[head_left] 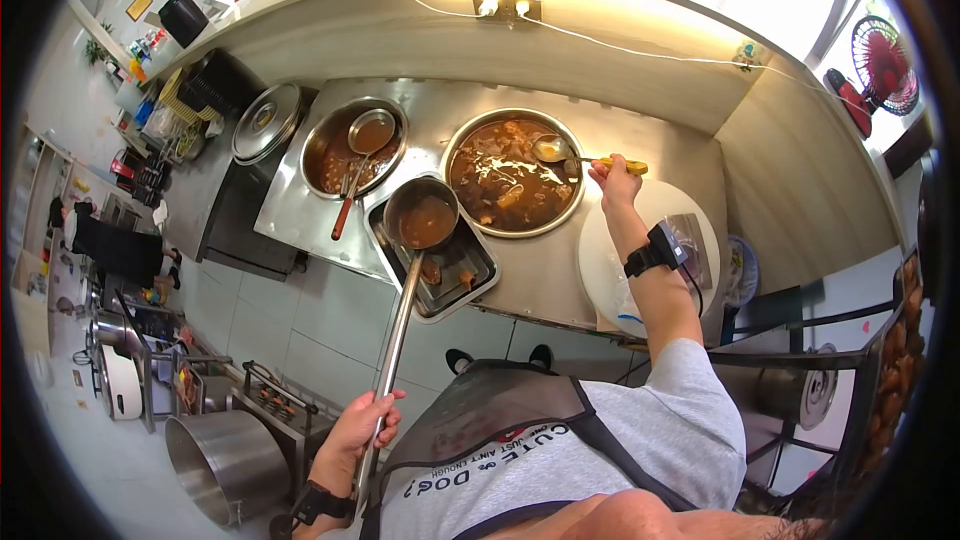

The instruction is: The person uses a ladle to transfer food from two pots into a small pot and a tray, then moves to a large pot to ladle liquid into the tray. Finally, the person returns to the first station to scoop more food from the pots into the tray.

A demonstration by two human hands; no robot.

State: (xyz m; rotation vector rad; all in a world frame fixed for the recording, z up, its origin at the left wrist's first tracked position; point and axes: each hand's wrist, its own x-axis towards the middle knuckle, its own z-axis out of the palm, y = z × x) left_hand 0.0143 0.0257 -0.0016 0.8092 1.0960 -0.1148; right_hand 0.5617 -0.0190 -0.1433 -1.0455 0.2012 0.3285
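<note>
My left hand (362,428) is wrapped round the long metal handle of a large dipper (401,310). Brown broth fills the dipper's bowl, which sits over a rectangular metal tray (480,285) with a few brown pieces in it. My right hand (618,182) grips the yellow handle of a spoon (551,148). The spoon's bowl is at the right side of a round pot of brown stew (500,175), with light foam and chunks on its surface. To the left, a second pot (320,180) holds brown liquid and a red-handled ladle (372,132) resting in it.
A round white board (650,205) lies right of the stew, under my right forearm. A metal lid (268,123) leans at the counter's left end. A wall with a plugged-in socket (510,10) stands behind. On the floor side at left is a tall steel pot (225,470).
</note>
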